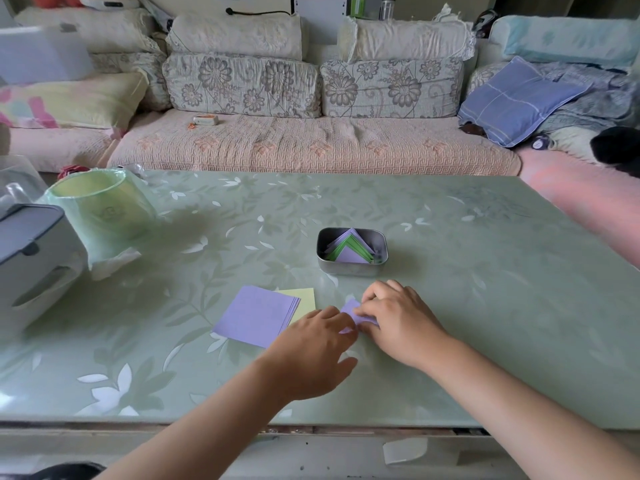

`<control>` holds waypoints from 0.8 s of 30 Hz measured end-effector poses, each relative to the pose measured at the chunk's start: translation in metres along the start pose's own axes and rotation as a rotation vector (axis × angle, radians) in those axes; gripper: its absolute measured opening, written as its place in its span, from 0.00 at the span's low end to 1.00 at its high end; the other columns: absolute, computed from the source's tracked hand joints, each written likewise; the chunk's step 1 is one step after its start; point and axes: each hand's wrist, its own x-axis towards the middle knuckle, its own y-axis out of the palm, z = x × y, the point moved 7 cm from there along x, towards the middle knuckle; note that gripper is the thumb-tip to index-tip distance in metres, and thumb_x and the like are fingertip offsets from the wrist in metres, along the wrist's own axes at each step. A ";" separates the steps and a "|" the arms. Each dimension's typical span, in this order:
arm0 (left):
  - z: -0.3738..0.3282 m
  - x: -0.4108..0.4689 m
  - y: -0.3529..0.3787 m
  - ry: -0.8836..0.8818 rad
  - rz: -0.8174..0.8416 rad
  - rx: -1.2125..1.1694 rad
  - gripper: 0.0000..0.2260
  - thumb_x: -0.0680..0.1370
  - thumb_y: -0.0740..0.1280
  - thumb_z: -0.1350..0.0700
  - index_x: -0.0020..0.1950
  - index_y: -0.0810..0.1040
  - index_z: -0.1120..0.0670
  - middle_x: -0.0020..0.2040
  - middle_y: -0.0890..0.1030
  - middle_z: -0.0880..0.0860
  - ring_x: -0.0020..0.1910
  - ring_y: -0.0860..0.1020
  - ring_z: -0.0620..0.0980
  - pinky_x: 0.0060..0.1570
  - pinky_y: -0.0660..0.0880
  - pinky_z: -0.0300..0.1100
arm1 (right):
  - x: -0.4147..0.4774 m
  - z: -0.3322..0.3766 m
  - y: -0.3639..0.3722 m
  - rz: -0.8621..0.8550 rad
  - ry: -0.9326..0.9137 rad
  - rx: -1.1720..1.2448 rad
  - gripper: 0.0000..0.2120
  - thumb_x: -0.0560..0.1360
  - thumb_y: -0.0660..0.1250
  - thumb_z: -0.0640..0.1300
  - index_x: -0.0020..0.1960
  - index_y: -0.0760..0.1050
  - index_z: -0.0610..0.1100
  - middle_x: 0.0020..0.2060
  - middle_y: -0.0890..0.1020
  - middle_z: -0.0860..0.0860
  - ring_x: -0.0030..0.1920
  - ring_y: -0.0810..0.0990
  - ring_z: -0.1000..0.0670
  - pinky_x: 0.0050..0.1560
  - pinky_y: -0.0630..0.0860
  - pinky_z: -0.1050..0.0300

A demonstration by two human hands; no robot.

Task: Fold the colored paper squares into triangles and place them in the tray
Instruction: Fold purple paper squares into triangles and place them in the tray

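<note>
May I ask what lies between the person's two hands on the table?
A purple paper, touched by the left hand and right hand, shown in the head view.

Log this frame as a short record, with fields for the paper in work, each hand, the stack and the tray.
in work: purple sheet, between both hands on the table
left hand: fingertips on it, grip hidden
right hand: pinches it
stack: purple squares on a yellow square
tray: metal tray holding purple and green triangles
</note>
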 end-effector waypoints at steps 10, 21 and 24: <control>0.005 -0.002 0.009 -0.097 0.111 -0.111 0.23 0.81 0.61 0.43 0.75 0.67 0.46 0.66 0.70 0.47 0.63 0.67 0.48 0.59 0.73 0.49 | -0.019 0.008 -0.002 -0.108 -0.126 -0.107 0.12 0.67 0.59 0.47 0.33 0.81 0.49 0.37 0.78 0.56 0.41 0.74 0.47 0.42 0.69 0.52; 0.004 -0.007 0.003 -0.098 -0.026 0.008 0.23 0.78 0.52 0.42 0.64 0.78 0.49 0.55 0.77 0.50 0.53 0.75 0.52 0.44 0.79 0.49 | -0.036 0.012 0.004 -0.040 -0.104 -0.196 0.12 0.71 0.60 0.50 0.40 0.82 0.49 0.43 0.79 0.53 0.41 0.78 0.47 0.42 0.70 0.51; 0.009 -0.013 0.000 -0.140 -0.028 0.008 0.24 0.78 0.51 0.41 0.56 0.81 0.52 0.54 0.77 0.50 0.52 0.76 0.52 0.41 0.79 0.49 | -0.037 0.012 0.004 -0.031 -0.092 -0.213 0.13 0.71 0.59 0.49 0.42 0.82 0.49 0.43 0.79 0.53 0.40 0.77 0.46 0.41 0.70 0.52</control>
